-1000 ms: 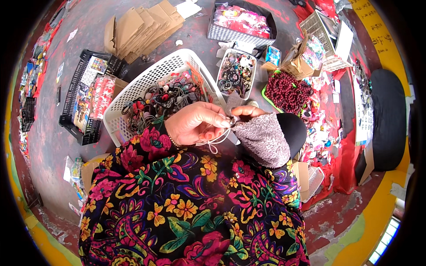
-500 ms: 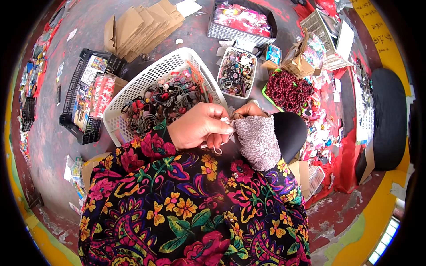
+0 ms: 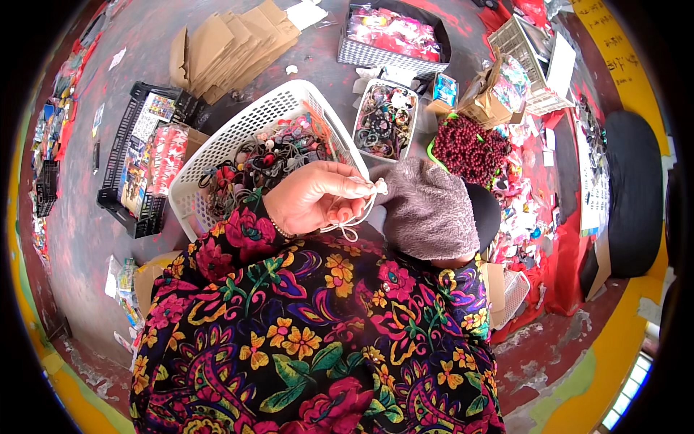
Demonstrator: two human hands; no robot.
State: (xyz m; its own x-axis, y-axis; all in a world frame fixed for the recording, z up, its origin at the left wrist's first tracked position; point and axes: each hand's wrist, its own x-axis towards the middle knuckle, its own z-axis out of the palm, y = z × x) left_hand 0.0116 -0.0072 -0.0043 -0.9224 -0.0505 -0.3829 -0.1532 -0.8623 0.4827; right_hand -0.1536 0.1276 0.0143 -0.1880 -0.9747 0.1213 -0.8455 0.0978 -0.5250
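Note:
My left hand (image 3: 307, 201) is closed, pinching a thin pale elastic hair tie (image 3: 348, 230) whose loops dangle below the fingers. A small whitish charm (image 3: 380, 186) on the tie sticks out past my thumb and fingertip. A greyish-mauve fluffy cloth (image 3: 434, 210) is draped over my right hand, and its left edge meets the charm. Only a strip of skin near the wrist of my right hand (image 3: 457, 262) shows; the cloth hides the fingers that hold it. Just beyond my left hand stands a white perforated basket (image 3: 242, 116) full of tangled hair ties (image 3: 267, 155).
A smaller white basket (image 3: 359, 119) of hair ties stands ahead. Dark red beads (image 3: 473, 148) fill a green-rimmed tray to its right. A black crate (image 3: 116, 155) sits at left, flattened cardboard (image 3: 235, 47) beyond. A patterned bin (image 3: 376, 56) holds pink packets; red cloth (image 3: 564, 267) lies at right.
The cloth has opened out from a bunch and now covers my right hand, whose fingers showed before. My left wrist has turned, bringing the charm and the hanging loops into clearer sight.

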